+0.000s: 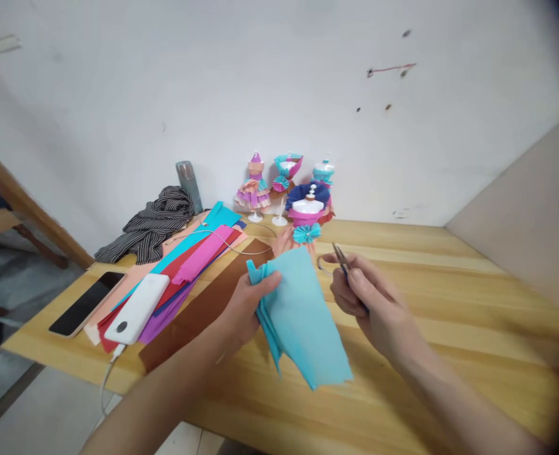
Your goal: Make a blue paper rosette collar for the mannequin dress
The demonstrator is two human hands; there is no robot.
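Folded light-blue crepe paper (305,316) is pinched at its upper left edge by my left hand (248,303), thumb on top. The sheet hangs in layers above the table, with a ragged lower edge. My right hand (367,297) is closed around a pair of small scissors (340,256), their metal tips pointing up and left. The fingers hide most of the handles. The tips are apart from the paper. Just behind the paper stands a small dress form (307,205) with a navy ruffle, a pink band and a light-blue pleated rosette (306,233).
More dressed mini forms (254,183) line the white wall. To the left lie coloured paper strips (203,256), a brown sheet (184,328), a white power bank (138,308) with a cable, a phone (87,303), striped cloth (158,221) and a flask (189,186). The wooden table (473,303) extends right.
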